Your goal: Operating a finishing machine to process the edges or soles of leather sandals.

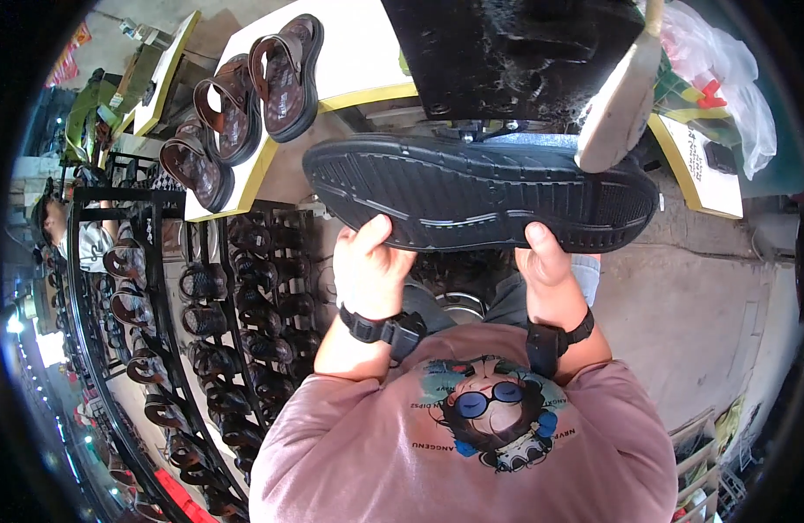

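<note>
A long black shoe sole [471, 205] is held level in front of me with its ribbed tread side facing me. My left hand [371, 270] grips its near edge left of the middle, thumb on the tread and fingers hidden beneath. Farther right, my right hand [546, 260] holds the same edge in the same way. Whether straps or an upper are fixed to the sole's other side cannot be seen. The rounded end of a cream-coloured bar [615, 113] overlaps the sole's far right part; I cannot tell whether they touch.
Several brown thong sandals [284, 78] stand on the white, yellow-edged table [358, 52] at far left. A black panel [515, 52] rises behind the sole. Black racks [162, 209] of sandals fill the left side. Clear plastic bags [724, 78] lie at far right.
</note>
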Demonstrator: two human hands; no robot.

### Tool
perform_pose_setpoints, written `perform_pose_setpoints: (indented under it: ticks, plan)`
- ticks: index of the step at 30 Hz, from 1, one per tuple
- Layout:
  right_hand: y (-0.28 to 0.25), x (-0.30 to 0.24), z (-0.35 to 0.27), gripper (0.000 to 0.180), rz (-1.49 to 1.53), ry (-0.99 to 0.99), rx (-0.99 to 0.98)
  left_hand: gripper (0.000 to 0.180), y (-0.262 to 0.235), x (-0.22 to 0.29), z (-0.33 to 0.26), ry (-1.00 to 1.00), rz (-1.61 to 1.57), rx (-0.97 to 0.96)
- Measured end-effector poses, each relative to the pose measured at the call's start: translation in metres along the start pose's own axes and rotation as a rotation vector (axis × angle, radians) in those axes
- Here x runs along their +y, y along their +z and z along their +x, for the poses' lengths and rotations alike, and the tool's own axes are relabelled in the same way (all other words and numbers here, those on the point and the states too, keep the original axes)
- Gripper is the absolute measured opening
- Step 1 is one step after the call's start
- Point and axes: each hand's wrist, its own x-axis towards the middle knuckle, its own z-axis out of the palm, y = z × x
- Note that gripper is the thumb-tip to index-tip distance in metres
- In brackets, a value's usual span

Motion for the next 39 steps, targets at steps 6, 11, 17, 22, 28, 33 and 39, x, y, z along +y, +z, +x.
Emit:
perform_pose_setpoints:
  ticks: [6,11,17,22,28,33,39]
  plan:
    - [-0.006,-0.002,-0.01,0.066,-0.009,0.0,0.015,0.054,0.012,0.002,-0.002,0.151,1.036,-0.016]
    - [-0.003,-0.023,-0.007,0.07,-0.025,0.088,0.034,0.056,0.015,-0.017,-0.01,0.031,0.115,-0.055]
    - [0.048,-0.008,-0.004,0.032,0.038,-0.006,0.001,0.065,-0.013,0.039,0.005,0.08,0.187,-0.091]
    - [0.075,0.011,0.008,0.026,0.043,0.096,-0.114,0.059,0.069,0.098,0.024,0.474,0.804,0.274]
    - [0.081,0.026,0.023,0.04,-0.102,0.068,-0.31,0.054,0.14,0.063,0.035,0.273,1.963,-0.561]
    - [0.047,0.021,0.02,0.062,-0.412,0.086,-0.263,0.039,0.119,0.024,0.031,0.019,1.358,-0.309]
    - [0.022,-0.008,0.0,0.09,-1.167,-0.422,0.078,0.032,0.089,-0.015,0.003,0.092,0.752,-0.09]
